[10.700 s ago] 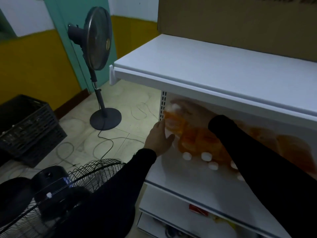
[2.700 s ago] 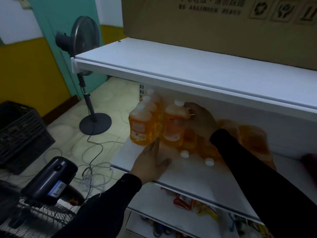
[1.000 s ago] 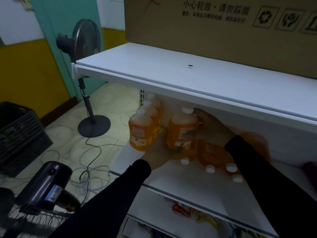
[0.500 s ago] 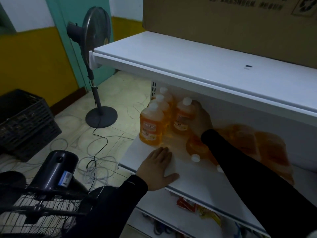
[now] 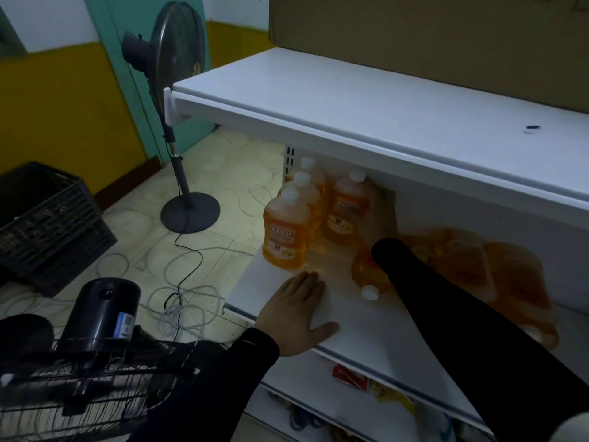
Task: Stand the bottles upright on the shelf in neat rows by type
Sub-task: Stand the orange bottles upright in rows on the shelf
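Clear glossy plastic bottles [image 5: 286,229] (white caps), smooth matt shelf [image 5: 376,333].

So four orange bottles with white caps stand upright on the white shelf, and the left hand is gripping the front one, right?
Not quite. In the head view the left hand lies flat on the white shelf, touching no bottle. The right hand holds one of the four upright orange bottles with white caps, in the second row.

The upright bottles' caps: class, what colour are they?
White, seen in the head view on the front upright bottle's cap.
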Demonstrator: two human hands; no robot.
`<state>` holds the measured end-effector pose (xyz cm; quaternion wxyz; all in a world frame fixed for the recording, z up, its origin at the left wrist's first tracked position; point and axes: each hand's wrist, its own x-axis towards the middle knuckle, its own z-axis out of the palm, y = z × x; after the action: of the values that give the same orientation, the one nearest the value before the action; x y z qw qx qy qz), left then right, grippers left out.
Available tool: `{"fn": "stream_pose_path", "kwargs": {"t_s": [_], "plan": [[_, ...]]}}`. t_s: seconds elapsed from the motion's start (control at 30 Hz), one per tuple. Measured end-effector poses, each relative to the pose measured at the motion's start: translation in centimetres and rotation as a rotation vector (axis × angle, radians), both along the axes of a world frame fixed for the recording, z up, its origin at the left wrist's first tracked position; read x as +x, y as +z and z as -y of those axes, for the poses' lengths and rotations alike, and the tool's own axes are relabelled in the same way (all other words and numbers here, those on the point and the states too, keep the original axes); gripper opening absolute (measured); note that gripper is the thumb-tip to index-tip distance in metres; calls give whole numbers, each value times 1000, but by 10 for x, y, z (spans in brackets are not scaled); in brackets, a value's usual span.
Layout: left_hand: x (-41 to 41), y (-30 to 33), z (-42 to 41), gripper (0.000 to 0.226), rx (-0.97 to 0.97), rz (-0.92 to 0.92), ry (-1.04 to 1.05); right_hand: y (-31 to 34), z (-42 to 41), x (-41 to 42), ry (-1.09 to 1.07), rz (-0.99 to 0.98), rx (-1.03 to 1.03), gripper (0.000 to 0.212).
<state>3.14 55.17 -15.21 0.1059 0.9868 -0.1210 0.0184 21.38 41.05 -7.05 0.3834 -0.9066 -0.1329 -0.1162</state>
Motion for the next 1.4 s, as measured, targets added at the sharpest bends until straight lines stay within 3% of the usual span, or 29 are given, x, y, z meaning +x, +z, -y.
{"fn": "stream_pose_path", "kwargs": {"t_s": [0.1,0.23,0.33,0.43,0.5,0.6,0.73,0.87,1.03,1.13,1.23,1.4], "plan": [[0,-1,0,98,-5,4,4,6,5,-1,-13,-25,28,87],[0,-3,0,98,-13,3,7,8,35,-20,11,-68,20,77],[1,-5,0,96,-9,13,8,-7,67,-48,119,-114,-276,85],[1,-4,0,95,-16,9,3,-30,79,-71,244,-174,-770,104],[0,-2,1,94,-32,-13,5,-40,80,-78,216,-174,-878,98],[3,6,4,91,-105,-50,32,-34,82,-86,243,-138,-855,79],[14,22,15,91,-305,-73,71,-2,92,-106,368,-2,-813,74],[30,37,41,94,-452,-74,10,53,106,-121,483,-9,-511,58],[30,44,56,55,-889,-245,24,62,108,-112,354,-158,-228,39],[30,49,53,63,-1050,-265,-9,39,105,-109,396,-342,-114,76],[28,52,44,74,-902,-196,-13,22,99,-104,328,-280,-106,90],[6,15,11,92,-203,-76,74,9,75,-82,212,-171,-53,86]]}}
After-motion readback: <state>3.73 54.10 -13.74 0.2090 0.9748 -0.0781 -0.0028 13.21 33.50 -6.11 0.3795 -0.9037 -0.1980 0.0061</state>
